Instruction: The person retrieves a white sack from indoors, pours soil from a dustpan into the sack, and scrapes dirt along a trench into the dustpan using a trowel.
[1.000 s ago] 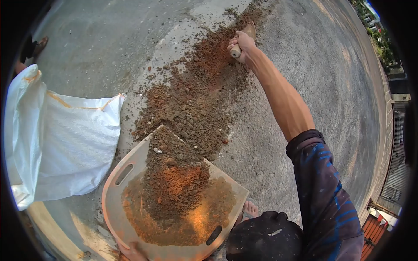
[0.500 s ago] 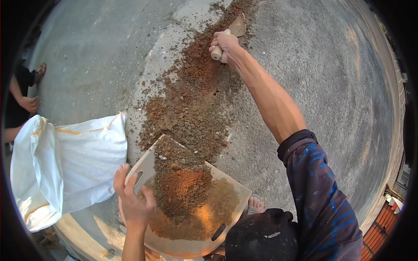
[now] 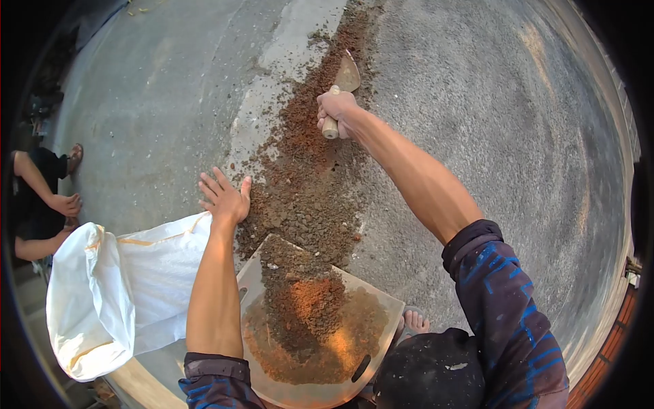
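Note:
My right hand (image 3: 336,112) is closed around the wooden handle of a trowel (image 3: 348,73). The trowel's metal blade rests at the strip of reddish-brown soil (image 3: 306,119) that runs up the ground. My left hand (image 3: 226,199) holds nothing; its fingers are spread at the left edge of the soil, just above the white sack. Below, a plastic scoop tray (image 3: 371,292) with cut-out handle holes lies with its front edge against the soil. Dark and orange soil lies in the tray.
A white woven sack (image 3: 160,273) lies to the left with its mouth folded back. Beyond it a person's hand (image 3: 65,204) and legs show at the far left. My bare foot (image 3: 415,322) is right of the tray. Rough grey pavement (image 3: 470,129) spreads to the right.
My left hand has left the tray's handle hole and reached forward to the soil's left edge. My right hand has drawn the trowel somewhat closer along the soil strip.

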Available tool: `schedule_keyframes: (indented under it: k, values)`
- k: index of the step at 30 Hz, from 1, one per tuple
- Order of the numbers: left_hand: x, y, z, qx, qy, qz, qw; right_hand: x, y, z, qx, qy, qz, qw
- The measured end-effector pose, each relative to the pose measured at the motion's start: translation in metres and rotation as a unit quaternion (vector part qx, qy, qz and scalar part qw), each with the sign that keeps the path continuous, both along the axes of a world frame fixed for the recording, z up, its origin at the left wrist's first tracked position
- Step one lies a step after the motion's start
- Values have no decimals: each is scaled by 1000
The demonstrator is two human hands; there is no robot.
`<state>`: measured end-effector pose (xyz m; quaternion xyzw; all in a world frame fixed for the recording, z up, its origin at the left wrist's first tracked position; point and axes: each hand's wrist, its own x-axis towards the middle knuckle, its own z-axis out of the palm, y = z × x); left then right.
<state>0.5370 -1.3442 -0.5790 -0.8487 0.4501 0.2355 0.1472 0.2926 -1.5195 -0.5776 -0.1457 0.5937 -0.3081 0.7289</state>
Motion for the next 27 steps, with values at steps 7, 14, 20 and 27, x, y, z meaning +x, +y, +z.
schedule_keyframes:
  k: [7,14,20,27]
  values:
    - [1,-6,0,45,4,0,999,7,18,0,-85,134,50,986]
    - [2,-13,8,99,31,8,995,-14,71,40,-171,342,244,891]
    - [2,-16,15,128,39,17,991,-46,93,35,-277,344,173,880]
    - [0,-14,14,113,37,20,993,-37,-92,13,-119,176,99,972]
